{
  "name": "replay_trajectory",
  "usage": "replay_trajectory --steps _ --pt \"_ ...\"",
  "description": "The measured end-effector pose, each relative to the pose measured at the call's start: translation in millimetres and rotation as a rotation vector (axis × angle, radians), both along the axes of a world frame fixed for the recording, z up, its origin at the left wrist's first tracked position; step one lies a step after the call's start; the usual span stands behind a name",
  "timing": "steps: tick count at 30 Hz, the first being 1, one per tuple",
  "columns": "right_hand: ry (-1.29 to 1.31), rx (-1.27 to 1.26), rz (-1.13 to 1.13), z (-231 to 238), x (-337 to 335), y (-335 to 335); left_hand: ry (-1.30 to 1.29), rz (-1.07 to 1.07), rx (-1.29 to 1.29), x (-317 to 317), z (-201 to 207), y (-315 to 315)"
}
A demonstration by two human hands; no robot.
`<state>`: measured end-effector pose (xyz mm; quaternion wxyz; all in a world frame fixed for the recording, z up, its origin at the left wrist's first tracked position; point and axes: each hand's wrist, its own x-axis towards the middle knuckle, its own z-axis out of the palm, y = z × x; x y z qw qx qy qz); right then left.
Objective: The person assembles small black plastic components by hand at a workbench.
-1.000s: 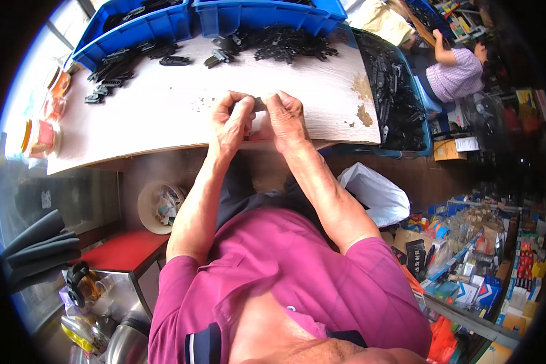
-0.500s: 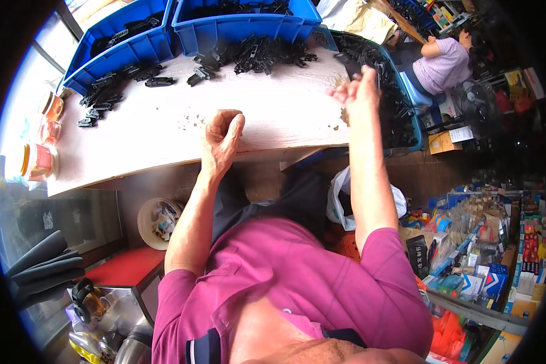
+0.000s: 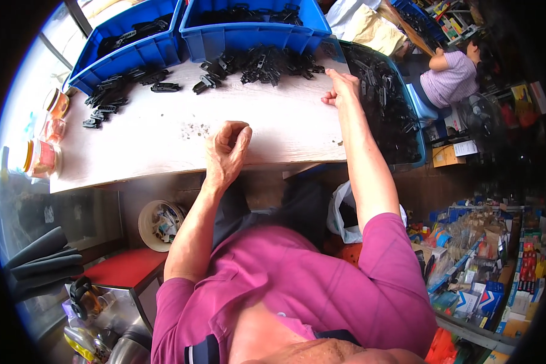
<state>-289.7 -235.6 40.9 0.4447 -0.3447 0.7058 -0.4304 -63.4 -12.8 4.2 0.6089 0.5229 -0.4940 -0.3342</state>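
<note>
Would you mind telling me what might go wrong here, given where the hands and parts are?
The right hand sits at the table's right edge, beside the bin of black parts; a careless sweep might knock pieces from the pile of black clips off. The left hand, fisted near the front edge, may be gripping something small that could drop.

Black plastic clips (image 3: 267, 64) lie heaped on the pale table (image 3: 164, 145), before blue bins (image 3: 249, 33).

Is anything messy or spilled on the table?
Yes. Black clips lie in loose heaps on the table instead of in the blue bins, with more strewn at the left. Tiny specks sit near the left hand. Nothing looks broken.
</note>
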Motion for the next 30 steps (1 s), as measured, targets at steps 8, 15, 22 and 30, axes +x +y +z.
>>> replay_trajectory --steps 8,15,22,30 --pt "0.12 0.017 0.009 -6 10 -20 -0.13 0.048 -0.029 -3 8 -4" --pt "-0.205 -0.068 0.11 -6 -7 16 -0.166 0.06 -0.011 -1 11 1" --pt "-0.504 -0.093 0.15 2 34 105 -0.105 0.054 0.061 -8 -7 -23" --pt "-0.477 -0.264 0.287 -16 85 160 0.389 0.092 0.035 -48 0 -55"
